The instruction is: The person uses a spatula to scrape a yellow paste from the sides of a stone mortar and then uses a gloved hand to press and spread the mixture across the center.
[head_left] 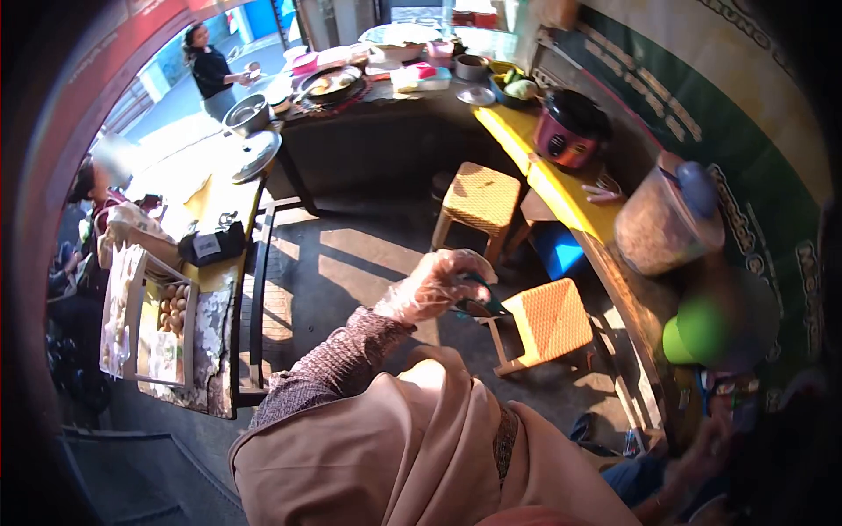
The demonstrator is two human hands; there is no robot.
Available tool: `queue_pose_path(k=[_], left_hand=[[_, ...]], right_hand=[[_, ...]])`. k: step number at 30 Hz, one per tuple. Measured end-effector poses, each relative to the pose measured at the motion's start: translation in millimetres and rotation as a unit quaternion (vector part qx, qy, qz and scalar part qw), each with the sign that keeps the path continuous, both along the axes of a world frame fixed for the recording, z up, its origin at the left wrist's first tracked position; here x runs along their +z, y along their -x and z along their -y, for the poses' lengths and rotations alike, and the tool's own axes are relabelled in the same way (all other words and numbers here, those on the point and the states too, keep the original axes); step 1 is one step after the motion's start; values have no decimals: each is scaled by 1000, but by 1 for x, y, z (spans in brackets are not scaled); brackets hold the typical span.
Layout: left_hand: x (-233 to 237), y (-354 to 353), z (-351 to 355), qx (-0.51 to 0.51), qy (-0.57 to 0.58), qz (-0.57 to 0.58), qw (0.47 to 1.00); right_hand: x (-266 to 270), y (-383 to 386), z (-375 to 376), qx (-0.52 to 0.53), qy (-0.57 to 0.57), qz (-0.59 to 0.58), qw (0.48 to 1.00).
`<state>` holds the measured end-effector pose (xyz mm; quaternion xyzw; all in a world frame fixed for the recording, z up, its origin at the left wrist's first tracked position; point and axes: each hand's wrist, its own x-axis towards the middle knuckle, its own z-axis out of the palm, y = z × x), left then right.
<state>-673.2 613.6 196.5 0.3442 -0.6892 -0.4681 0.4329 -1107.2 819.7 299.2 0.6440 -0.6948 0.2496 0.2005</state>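
Observation:
My left hand (431, 287), in a clear plastic glove, is raised in front of my chest. Its fingers are closed around what look like scissors (482, 307) with dark teal handles; part of them is hidden by the hand. Below and beyond them stands a stool with a woven yellow seat (551, 324), apart from the hand as far as I can tell. A brown patterned sleeve (338, 351) covers my left arm. My right hand does not show.
Another woven stool (481, 195) stands farther off. Along the right counter are a rice cooker (570, 131), a clear tub (662, 223) and a green object (688, 340). Eggs (173, 307) sit in a case on the left table. People are outside, at left and lower right.

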Motion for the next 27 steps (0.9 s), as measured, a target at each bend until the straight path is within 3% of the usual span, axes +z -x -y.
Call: queue_pose_path(k=[1,2,3,4,6,9,10,13,14,16,17,18,21,24,26,27], left_hand=[[7,-6,4,11,-2,11,1000],[10,-11,8,19,-7,19,1000],[5,-17,15,35,14,39,999],[1,-21,22,26,2,7,1000],[-1,-33,34,25,-47,-60,997],[-9,-63,61,49,18,-93,994],[-9,-71,70,71,21,-80,994],[-9,-104,102,131,-9,-33,991],[-15,-119,116,108,15,-36,993],[-6,-145,136,75,4,-99,992],[-7,-155,142,59,-85,-217,971],[-22,-177,151,25,-115,-248,962],[-11,-211,183,97,-155,-199,963],[-25,-244,219,87,-165,-171,967],[-26,-261,242,47,-186,-164,968],[-29,-270,256,26,-197,-159,967]], right_hand=[[-56,-22,64,60,-6,318,946],[-102,-40,115,221,-71,335,913],[-76,-133,151,269,-104,317,904],[-93,-170,193,404,-67,234,882],[-88,-243,243,489,-95,246,831],[-111,-282,314,570,-213,249,753],[-117,-298,334,588,-188,192,763],[-112,-343,403,702,-186,179,664],[-105,-357,423,718,-198,188,641],[-93,-386,460,748,-232,163,600],[-81,-402,479,780,-194,115,583],[-73,-419,495,812,-184,102,545],[-54,-477,540,896,-182,30,405],[-48,-538,572,951,-180,51,247],[-41,-564,596,929,-293,14,227],[-40,-578,607,937,-232,18,262]])
